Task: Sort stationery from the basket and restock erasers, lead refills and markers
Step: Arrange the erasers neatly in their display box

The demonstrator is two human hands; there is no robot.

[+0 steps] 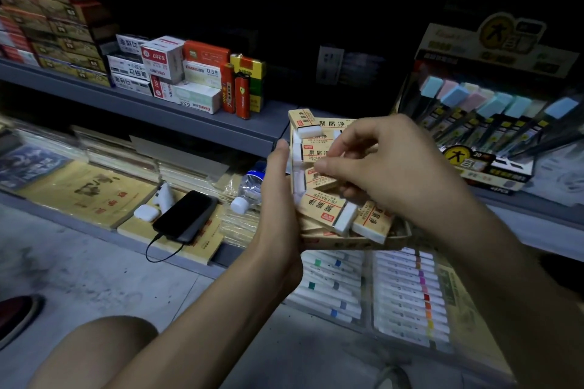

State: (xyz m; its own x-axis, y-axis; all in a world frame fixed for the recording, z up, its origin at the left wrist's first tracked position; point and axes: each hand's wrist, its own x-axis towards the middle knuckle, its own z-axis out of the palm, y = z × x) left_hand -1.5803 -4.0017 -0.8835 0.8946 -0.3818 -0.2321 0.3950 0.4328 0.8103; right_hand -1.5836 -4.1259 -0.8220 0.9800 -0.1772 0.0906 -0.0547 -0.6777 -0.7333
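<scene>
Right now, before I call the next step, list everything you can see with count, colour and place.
eraser box: one, cream-yellow, held centre frame
erasers: many, white in cream sleeves, inside the box
marker trays: two, white markers with coloured bands, below the box
display stand: one, black with pastel tips, right of the box
small boxes: many, white and red, on grey shelf, left
phone: one, black, cabled, on yellow notebooks
water bottle: one, clear, lying beside phone
left hand: grips box's left side
right hand: pinches erasers in box
</scene>
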